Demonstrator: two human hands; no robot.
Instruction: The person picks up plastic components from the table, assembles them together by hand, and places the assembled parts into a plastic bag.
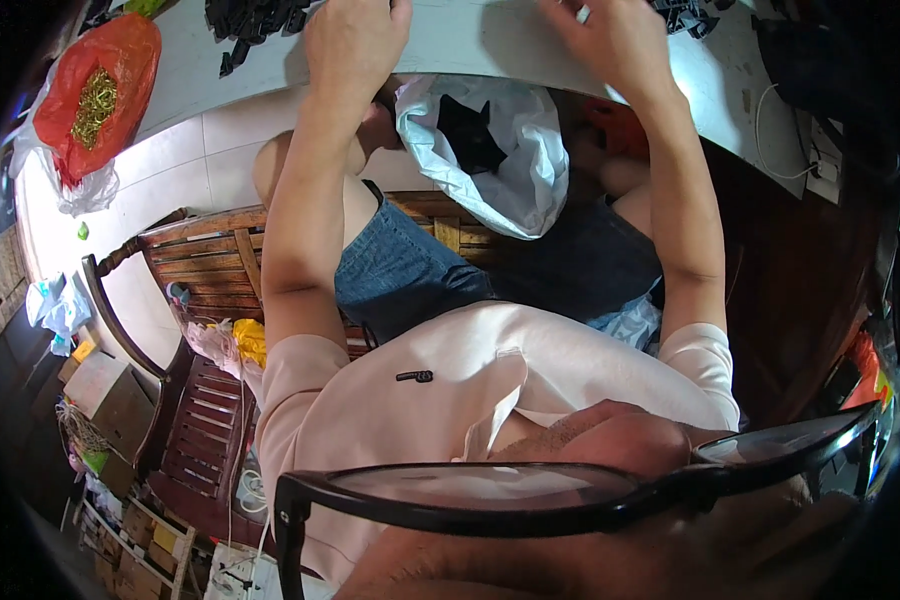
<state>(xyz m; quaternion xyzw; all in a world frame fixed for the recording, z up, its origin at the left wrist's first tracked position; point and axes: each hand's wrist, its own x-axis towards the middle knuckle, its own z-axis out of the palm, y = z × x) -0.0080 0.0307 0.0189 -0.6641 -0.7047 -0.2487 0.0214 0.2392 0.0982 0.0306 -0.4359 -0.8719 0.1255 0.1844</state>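
My left hand (358,45) is over the pale table (450,45) at the upper edge, its fingertips cut off by the frame. Close to its left lies a pile of small black plastic pieces (255,20). My right hand (620,45) reaches over the table too, thumb side toward the middle, with a small whitish spot between thumb and fingers that I cannot make out. Beside it, at the far right, is another heap of black pieces (685,15). Whether either hand holds anything is hidden. Below the table edge, a white plastic sack (530,190) gapes with something black (470,135) inside.
At the upper left, a red plastic bag (135,65) holds small gold-coloured pieces (96,105). A white cable (765,140) runs over the table's right edge to a power strip (823,175). I sit on a slatted wooden bench (205,260); cardboard boxes (115,400) stand at the left.
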